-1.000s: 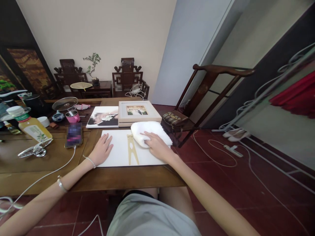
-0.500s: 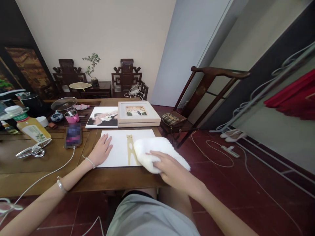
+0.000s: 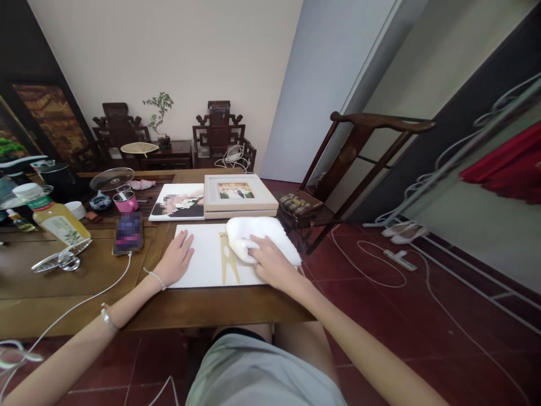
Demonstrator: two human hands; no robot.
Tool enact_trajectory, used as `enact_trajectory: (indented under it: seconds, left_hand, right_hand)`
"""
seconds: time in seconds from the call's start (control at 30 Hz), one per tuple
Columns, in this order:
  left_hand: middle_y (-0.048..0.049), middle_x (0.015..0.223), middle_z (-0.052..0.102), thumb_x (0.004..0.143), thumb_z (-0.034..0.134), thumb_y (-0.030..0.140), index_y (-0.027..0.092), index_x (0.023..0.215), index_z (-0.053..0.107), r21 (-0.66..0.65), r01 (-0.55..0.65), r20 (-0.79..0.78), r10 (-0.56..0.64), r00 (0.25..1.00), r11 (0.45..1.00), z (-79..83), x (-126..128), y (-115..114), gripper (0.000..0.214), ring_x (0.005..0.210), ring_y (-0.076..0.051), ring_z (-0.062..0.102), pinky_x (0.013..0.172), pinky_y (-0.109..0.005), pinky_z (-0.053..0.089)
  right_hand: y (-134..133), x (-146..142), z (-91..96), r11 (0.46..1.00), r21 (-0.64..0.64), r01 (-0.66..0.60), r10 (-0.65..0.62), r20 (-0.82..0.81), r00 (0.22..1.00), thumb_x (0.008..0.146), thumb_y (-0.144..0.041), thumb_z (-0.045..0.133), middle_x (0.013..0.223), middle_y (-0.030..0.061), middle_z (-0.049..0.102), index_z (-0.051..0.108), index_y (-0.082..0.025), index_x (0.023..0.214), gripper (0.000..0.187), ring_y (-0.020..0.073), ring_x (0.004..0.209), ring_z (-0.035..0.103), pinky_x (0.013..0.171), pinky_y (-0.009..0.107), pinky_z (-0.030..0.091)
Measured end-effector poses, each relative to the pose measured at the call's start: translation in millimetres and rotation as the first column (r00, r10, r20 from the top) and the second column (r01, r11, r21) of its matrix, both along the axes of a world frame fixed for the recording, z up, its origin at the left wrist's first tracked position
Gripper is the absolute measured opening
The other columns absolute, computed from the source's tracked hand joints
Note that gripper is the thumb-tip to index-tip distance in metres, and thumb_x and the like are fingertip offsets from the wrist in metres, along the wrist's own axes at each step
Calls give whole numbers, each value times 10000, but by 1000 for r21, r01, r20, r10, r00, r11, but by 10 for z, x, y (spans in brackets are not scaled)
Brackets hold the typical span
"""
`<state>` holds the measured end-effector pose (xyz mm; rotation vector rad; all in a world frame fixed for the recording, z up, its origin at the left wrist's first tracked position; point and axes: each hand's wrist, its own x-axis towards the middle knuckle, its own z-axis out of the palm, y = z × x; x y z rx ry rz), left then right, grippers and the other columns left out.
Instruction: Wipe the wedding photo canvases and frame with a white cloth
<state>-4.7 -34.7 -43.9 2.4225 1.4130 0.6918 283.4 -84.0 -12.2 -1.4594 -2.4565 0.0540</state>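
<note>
A white flat panel [image 3: 203,256] lies face down on the wooden table [image 3: 84,282], with a tan wooden stand leg [image 3: 227,259] on its back. My left hand [image 3: 176,259] rests flat and open on the panel's left edge. My right hand [image 3: 270,260] presses a white folded cloth [image 3: 257,237] onto the panel's right part, fingers closed over the cloth. Behind the panel sit a framed photo [image 3: 236,193] and an unframed photo print [image 3: 178,202].
A phone [image 3: 127,232] with a white cable, a juice bottle [image 3: 54,220], a pink cup [image 3: 125,200] and a small fan [image 3: 110,179] crowd the table's left. A dark wooden chair [image 3: 338,169] with a bag [image 3: 301,204] stands right of the table. Cables trail across the red floor.
My right hand drew the cloth toward the near right corner of the panel, then pushed it back up to the far right. My left hand stayed put.
</note>
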Motion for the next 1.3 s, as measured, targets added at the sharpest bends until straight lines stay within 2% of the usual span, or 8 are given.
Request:
enact_trajectory:
  seconds: [0.17, 0.3, 0.4, 0.6, 0.8, 0.9, 1.17, 1.3]
  left_hand:
    - [-187, 1485, 301, 932, 323, 330, 89, 1345, 422, 6, -8, -14, 8, 1000, 1000, -12, 8, 3, 489, 1392, -296, 233, 1135, -475, 191]
    - [-185, 1480, 313, 946, 278, 326, 78, 1369, 378, 34, 2, -66, 1, 998, 999, -57, -12, 34, 500, 1397, -282, 223, 1128, -479, 217]
    - [-177, 1480, 316, 949, 271, 326, 86, 1381, 353, 46, 18, -90, -13, 996, 999, -94, -32, 62, 501, 1395, -278, 229, 1119, -494, 240]
    - [-185, 1476, 319, 952, 247, 331, 78, 1378, 356, 37, 17, -128, -12, 992, 999, -98, -56, 74, 507, 1392, -269, 242, 1115, -487, 261]
    - [-193, 1473, 321, 950, 247, 322, 66, 1376, 357, 32, 27, -127, -23, 992, 999, -78, -60, 80, 509, 1392, -269, 243, 1118, -483, 256]
    - [-190, 1475, 318, 952, 242, 318, 69, 1381, 351, 32, 30, -126, -26, 992, 999, -92, -60, 84, 508, 1395, -269, 234, 1117, -488, 258]
    - [-176, 1475, 325, 954, 249, 316, 92, 1383, 353, 47, 33, -108, -28, 994, 998, -133, -69, 90, 495, 1396, -267, 232, 1119, -496, 251]
    - [-184, 1472, 328, 950, 247, 314, 80, 1376, 360, 47, 32, -118, -26, 993, 998, -127, -68, 91, 499, 1394, -274, 237, 1112, -510, 257]
  right_hand:
    - [-732, -16, 110, 997, -60, -41, 39, -28, 999, 644, 31, 386, 1339, 125, 523, 692, -142, 911, 441, 290, 1315, 370, 1092, 526, 260]
    - [-936, 34, 183, 992, -105, -77, 69, -80, 994, 618, 16, 401, 1335, 122, 527, 691, -156, 881, 427, 280, 1318, 366, 1100, 503, 269]
    - [-746, 39, 180, 990, -115, -87, 73, -124, 990, 618, 5, 399, 1299, 158, 545, 677, -134, 949, 454, 282, 1318, 363, 1084, 496, 296]
    - [50, -230, 123, 993, -37, -115, 102, -256, 961, 625, -2, 385, 1342, 133, 511, 608, -138, 1117, 558, 274, 1282, 405, 1067, 485, 304]
    - [438, -540, 83, 990, -40, -137, 132, -110, 985, 680, -1, 396, 1370, 147, 483, 604, -141, 1137, 521, 298, 1344, 304, 1052, 584, 236]
    - [243, -573, 68, 987, -64, -147, 145, -30, 989, 685, 7, 406, 1421, 151, 420, 612, -128, 1138, 516, 315, 1358, 272, 1059, 593, 216]
    - [-760, -560, 245, 954, -173, -245, 260, 66, 963, 711, -14, 398, 1462, 162, 353, 649, -105, 1071, 448, 358, 1366, 238, 1077, 594, 209]
    - [-749, -572, 302, 948, -177, -265, 277, 45, 960, 708, -41, 424, 1436, 147, 402, 652, -117, 1061, 427, 331, 1349, 293, 1090, 541, 239]
